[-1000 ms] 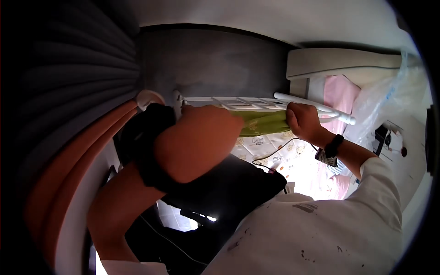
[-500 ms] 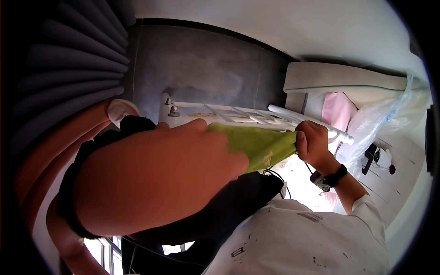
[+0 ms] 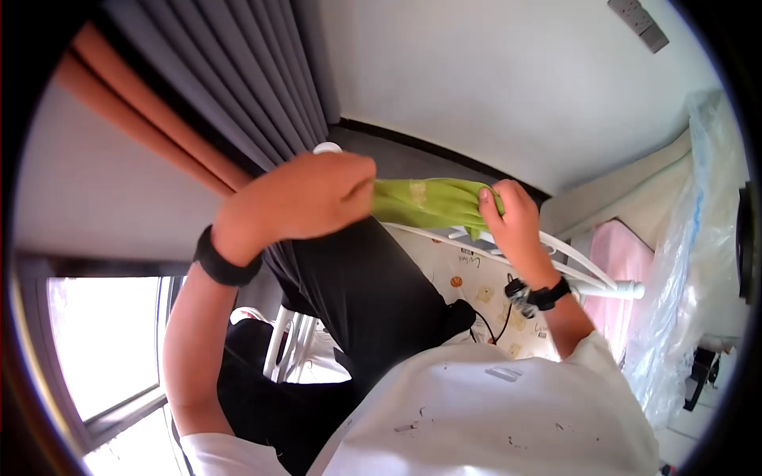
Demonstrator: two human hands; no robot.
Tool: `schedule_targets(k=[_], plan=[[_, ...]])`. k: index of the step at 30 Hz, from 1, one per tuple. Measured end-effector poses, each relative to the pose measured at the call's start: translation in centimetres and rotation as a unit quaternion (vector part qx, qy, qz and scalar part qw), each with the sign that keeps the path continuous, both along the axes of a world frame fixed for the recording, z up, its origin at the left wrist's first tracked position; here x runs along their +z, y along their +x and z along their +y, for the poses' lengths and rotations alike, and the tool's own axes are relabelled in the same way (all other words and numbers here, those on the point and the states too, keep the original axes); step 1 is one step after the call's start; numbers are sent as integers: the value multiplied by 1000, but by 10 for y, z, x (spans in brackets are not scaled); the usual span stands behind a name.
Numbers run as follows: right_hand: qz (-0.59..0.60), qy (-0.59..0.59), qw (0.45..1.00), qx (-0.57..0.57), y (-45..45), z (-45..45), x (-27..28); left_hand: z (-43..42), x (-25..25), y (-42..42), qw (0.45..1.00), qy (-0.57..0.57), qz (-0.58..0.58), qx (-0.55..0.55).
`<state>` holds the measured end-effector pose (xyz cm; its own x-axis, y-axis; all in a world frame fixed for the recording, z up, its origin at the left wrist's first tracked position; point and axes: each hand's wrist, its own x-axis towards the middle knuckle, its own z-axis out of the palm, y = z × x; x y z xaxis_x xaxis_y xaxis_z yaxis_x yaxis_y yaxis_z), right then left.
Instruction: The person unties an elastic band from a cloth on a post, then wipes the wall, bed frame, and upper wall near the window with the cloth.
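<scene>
A green cloth (image 3: 432, 198) is stretched between my two hands, with a pale print on it. My left hand (image 3: 305, 194) is closed around its left end, and a black band circles that wrist. At the cloth's right end, my right hand (image 3: 514, 218) grips bunched fabric with thumb and fingers, its wrist bearing a dark band with a small object hanging by it. Beneath the cloth are a white metal frame (image 3: 583, 274) and a patterned sheet (image 3: 492, 289).
Grey curtains (image 3: 230, 71) and an orange curtain (image 3: 151, 119) hang at the left, above a bright window (image 3: 103, 341). Clear plastic sheeting (image 3: 686, 262) hangs at the right beside a pink item (image 3: 615, 278). A socket (image 3: 639, 24) is on the wall.
The view has shifted, showing more wall and window. My left hand has drawn back from close to the camera, and the cloth stays held between both hands, now raised above the white frame.
</scene>
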<state>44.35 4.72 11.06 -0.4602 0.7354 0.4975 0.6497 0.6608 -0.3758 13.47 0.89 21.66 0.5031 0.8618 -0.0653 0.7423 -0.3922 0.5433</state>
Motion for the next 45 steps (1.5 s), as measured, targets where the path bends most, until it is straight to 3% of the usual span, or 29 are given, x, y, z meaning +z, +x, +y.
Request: schedule_targets(k=[2, 4, 5, 6, 10, 14, 17, 19, 20, 22, 23, 24, 26, 28, 31, 33, 36, 39, 42, 44, 45], plan=[[117, -47, 992, -15, -12, -15, 6, -36, 19, 16, 1000, -1, -6, -4], [161, -61, 984, 38, -30, -41, 30, -62, 31, 24, 999, -42, -25, -15], [183, -48, 979, 72, -38, -53, 44, -74, 51, 30, 990, -137, -36, 28], [204, -28, 973, 108, -44, -61, 60, -82, 56, 29, 991, -125, -34, 41], [153, 112, 968, 163, -43, -76, 123, -103, 63, 14, 996, -74, -50, -8], [66, 247, 958, 131, -15, -85, 208, -116, 80, 0, 997, 36, -67, -5], [6, 287, 951, 112, -7, -101, 274, -129, 100, 6, 989, 48, -136, 42], [-24, 330, 937, 114, -18, -98, 317, -137, 110, 9, 959, 114, -259, 22], [-45, 359, 925, 116, -27, -89, 336, -140, 112, 9, 960, 115, -253, 18], [-36, 368, 921, 126, -54, -54, 361, -140, 114, 7, 921, 134, -360, 63], [-12, 333, 933, 136, -77, -25, 368, -139, 114, 1, 916, 138, -369, 80], [10, 292, 945, 146, -98, -7, 364, -133, 112, -10, 922, 144, -352, 80], [-102, 259, 940, 198, -149, -17, 330, -114, 89, -28, 909, 205, -349, 102], [-151, 118, 952, 238, -178, 45, 256, -107, 64, -53, 918, 208, -305, 142], [-270, -6, 933, 236, -187, 50, 152, -109, 55, -67, 941, 94, -208, 248], [-278, -140, 923, 225, -187, 45, 116, -101, 50, -78, 946, 105, -202, 232], [-276, -240, 903, 227, -181, 50, 88, -71, 36, -73, 952, 112, -211, 193], [-351, -256, 870, 233, -179, 56, 71, -52, 24, -66, 965, 82, -170, 183], [-379, -252, 858, 237, -178, 64, 60, -40, -7, -56, 981, -10, -84, 175], [-302, -291, 873, 249, -180, 72, 50, -41, -27, -51, 958, 110, 114, 238], [-294, -297, 873, 252, -182, 78, 42, -39, -31, -47, 956, 84, 127, 252]])
